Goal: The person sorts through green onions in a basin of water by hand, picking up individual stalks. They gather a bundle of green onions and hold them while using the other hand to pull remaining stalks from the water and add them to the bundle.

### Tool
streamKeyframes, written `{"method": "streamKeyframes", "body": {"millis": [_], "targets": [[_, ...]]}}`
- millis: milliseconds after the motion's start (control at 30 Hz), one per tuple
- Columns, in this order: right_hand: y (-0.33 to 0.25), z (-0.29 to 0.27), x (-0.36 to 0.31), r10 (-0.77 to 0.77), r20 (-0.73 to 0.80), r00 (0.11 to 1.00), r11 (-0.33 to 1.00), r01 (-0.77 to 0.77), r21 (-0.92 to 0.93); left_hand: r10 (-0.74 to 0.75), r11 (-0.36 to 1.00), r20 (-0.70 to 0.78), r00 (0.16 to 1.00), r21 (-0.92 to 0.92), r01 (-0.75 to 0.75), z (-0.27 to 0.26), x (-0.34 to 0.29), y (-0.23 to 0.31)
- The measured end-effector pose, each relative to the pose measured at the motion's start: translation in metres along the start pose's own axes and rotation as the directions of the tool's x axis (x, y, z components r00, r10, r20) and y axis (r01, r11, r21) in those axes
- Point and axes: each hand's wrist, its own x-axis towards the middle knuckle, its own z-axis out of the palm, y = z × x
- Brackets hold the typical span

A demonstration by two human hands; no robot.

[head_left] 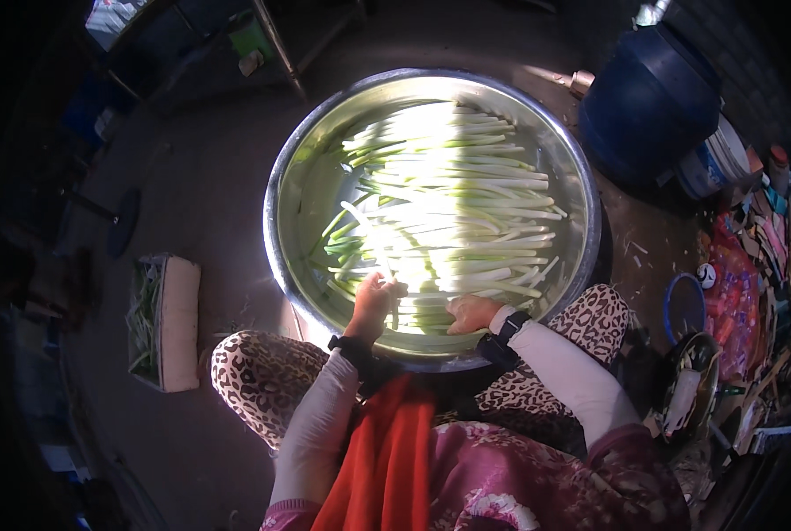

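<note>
A large round metal basin stands in front of me, with water and many peeled scallions lying crosswise in rows. My left hand is over the near left part of the basin, its fingers closed on a scallion stalk that stands out from the rows at a slant. Close to the near rim, my right hand has its fingers curled around the right ends of some pale green scallions. Its fingertips are partly hidden. Strong sunlight washes out the middle of the scallions.
A pale box with green trimmings stands on the floor at left. A dark blue barrel and a white bucket stand at far right. Nearer on the right are a blue-rimmed round thing, red plastic packaging and mixed scraps.
</note>
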Motion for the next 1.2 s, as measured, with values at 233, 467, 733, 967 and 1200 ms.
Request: {"method": "streamKeyframes", "body": {"millis": [233,467,733,967,1200], "targets": [[-0.005,0.006,0.014,0.188,0.206,0.96,0.96,-0.135,-0.247,0.091,0.989,0.036,0.995,-0.124,-0.086,0.0,-0.017,0.022],[0.006,-0.039,0.014,-0.028,0.033,0.999,0.985,0.022,0.17,0.158,0.987,0.082,0.984,-0.046,-0.154,-0.009,-0.026,0.026],[-0.002,-0.1,-0.021,0.126,-0.271,0.954,0.515,0.171,0.84,0.367,0.876,0.186,0.911,0.26,-0.406,0.0,-0.034,0.033],[-0.051,-0.11,-0.028,-0.089,-0.457,0.885,-0.116,0.447,0.887,0.19,0.967,0.254,0.948,0.119,-0.226,0.02,-0.041,0.043],[-0.056,-0.111,-0.025,-0.069,-0.46,0.885,-0.194,0.441,0.876,0.043,0.999,0.419,0.907,-0.007,-0.044,0.037,-0.047,0.053]]}}
